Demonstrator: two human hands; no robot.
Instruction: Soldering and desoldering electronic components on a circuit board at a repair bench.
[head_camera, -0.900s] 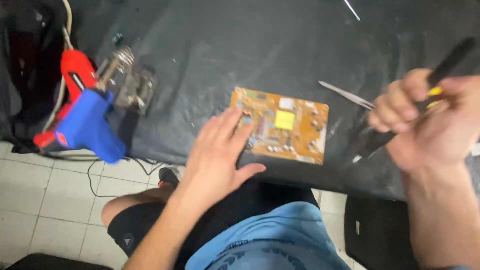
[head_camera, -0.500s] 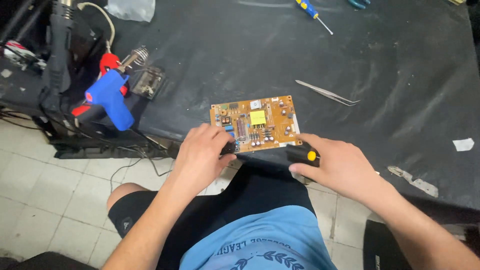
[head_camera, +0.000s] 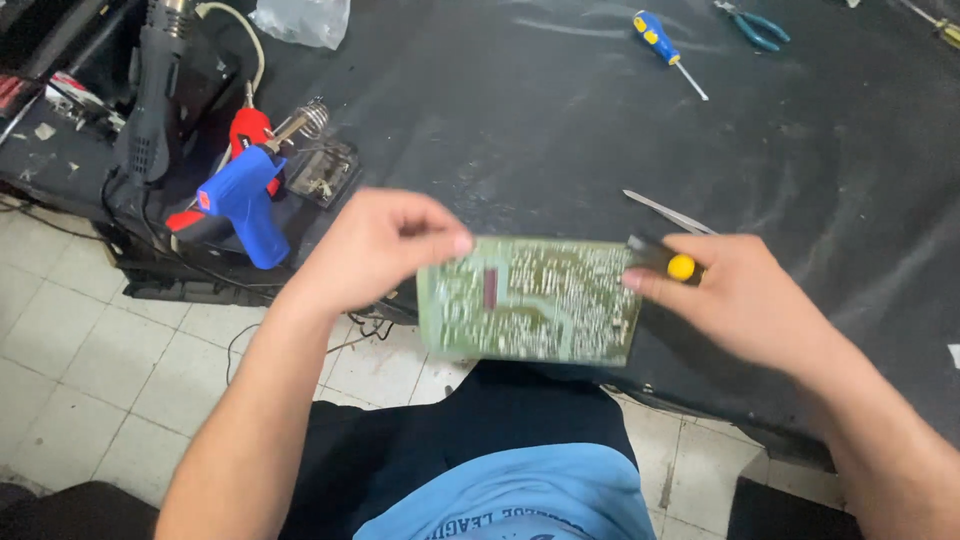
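A green circuit board (head_camera: 530, 298) is held in the air over the near edge of the black-covered worktop (head_camera: 560, 120), solder side up, flat and rectangular, blurred. Its left edge is pinched by the left hand (head_camera: 375, 250); its right edge is pinched by the right hand (head_camera: 735, 295), which also grips a black tool with a yellow tip (head_camera: 668, 262). A steady hold by the edges alone seems best, fingers kept off the prickly joints. Thin metal tweezers (head_camera: 665, 212) lie just beyond; a blue plastic glue gun (head_camera: 240, 200) stands near the left edge.
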